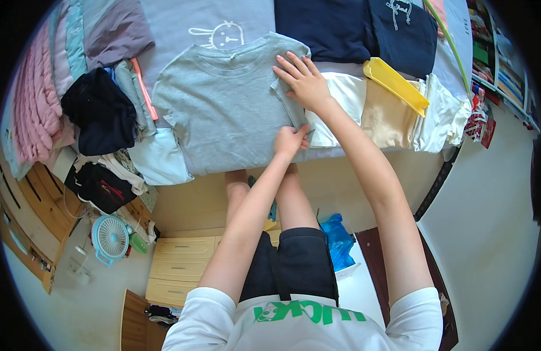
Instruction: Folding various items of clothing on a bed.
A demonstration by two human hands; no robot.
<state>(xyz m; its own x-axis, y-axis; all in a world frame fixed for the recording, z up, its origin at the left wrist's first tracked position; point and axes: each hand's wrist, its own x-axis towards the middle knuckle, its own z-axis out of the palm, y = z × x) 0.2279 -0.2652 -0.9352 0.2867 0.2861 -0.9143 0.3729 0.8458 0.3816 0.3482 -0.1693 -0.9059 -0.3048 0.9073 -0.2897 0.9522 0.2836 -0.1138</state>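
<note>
A grey short-sleeved T-shirt (223,105) lies spread flat on the bed, its neckline at the far side and its hem toward me. My left hand (289,141) crosses in front of me, with its fingers closed on the shirt's right edge near the sleeve end. Farther up, my right hand (305,81) rests with fingers spread on the right shoulder of the shirt. That sleeve lies between my two hands, turned in along the side. Part of it is hidden under my right hand.
Folded white and beige garments (390,114) lie to the right, with a yellow plastic piece (396,86) on top. Dark navy clothes (323,29) are behind. Black (99,111), light blue (159,157) and pink (36,99) garments lie left. A small fan (111,238) stands low at left.
</note>
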